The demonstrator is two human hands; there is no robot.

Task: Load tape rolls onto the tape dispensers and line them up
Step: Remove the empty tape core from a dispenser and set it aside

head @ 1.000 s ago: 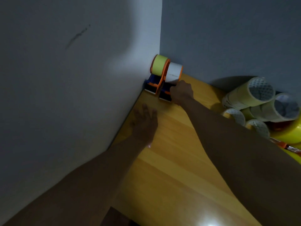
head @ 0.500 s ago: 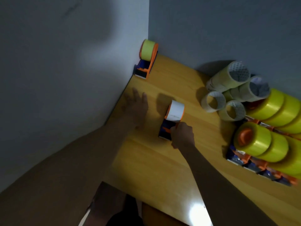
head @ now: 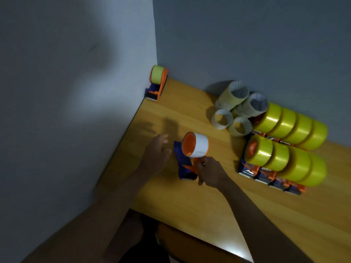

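Since 0.5 s ago, white-roll dispenser [head: 191, 158] has tipped over, hub facing 10 o'clock. Right hand [head: 210, 174] grips its orange handle at table [head: 190, 202] centre; left hand [head: 156, 155] hovers at its 9 o'clock, fingers loosely spread, holding nothing. Step, judged: repositioning for line-up. Next: set upright beside the corner dispenser [head: 157, 82] at 11 o'clock. Count: eight yellow-loaded dispensers [head: 284, 149] at 3 o'clock; about four loose rolls [head: 235, 109].

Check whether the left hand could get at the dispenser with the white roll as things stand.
Probably yes. The left hand is open right beside the dispenser with the white roll, nothing between them. The right hand grips only its near end, leaving the left side free.
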